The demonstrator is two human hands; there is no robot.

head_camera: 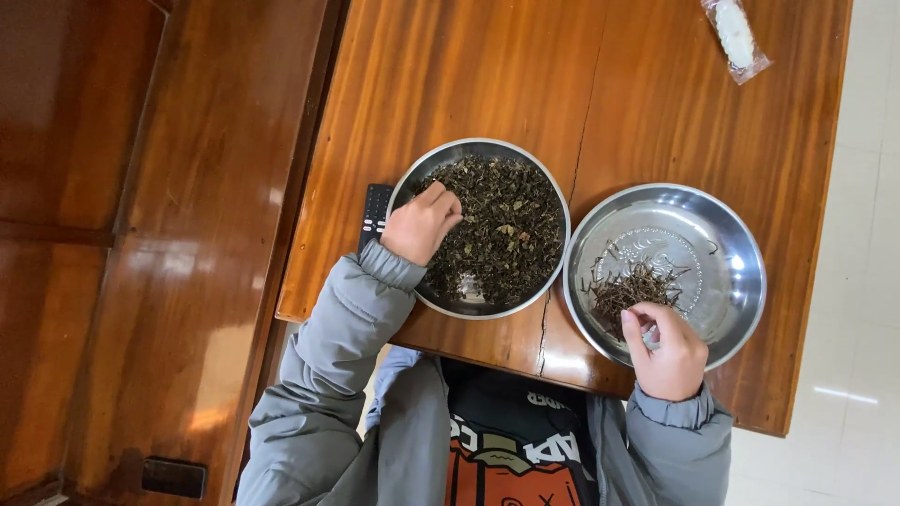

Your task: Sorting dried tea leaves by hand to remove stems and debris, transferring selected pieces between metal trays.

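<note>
- Surface: a polished reddish-brown wooden table (487, 84), glossy, with a dark crack running from its far part down to the near edge between the two dishes.
- Left of the table: a wooden bench (178, 244) of like finish, set alongside with a narrow gap between. Right of the table: pale tiled floor (867, 234).
- Left steel dish (553, 201): round, near the table's front edge, filled with dark dried leaves (506, 225).
- Right steel dish (741, 253): just beside the first, mostly bare, holding a small heap of thin brown stems (633, 286) at its near-left part.
- Left hand (420, 225): resting in the leaves at the dish's left side, fingers curled inward; whether they grip anything cannot be told.
- Right hand (667, 351): over the near rim of the right dish, fingertips pinched together beside the stems; contents of the pinch unclear.
- Black remote control (375, 211): lies at the left dish's outer edge, partly under the left wrist.
- Clear wrapped white item (736, 36): far right corner of the table.
</note>
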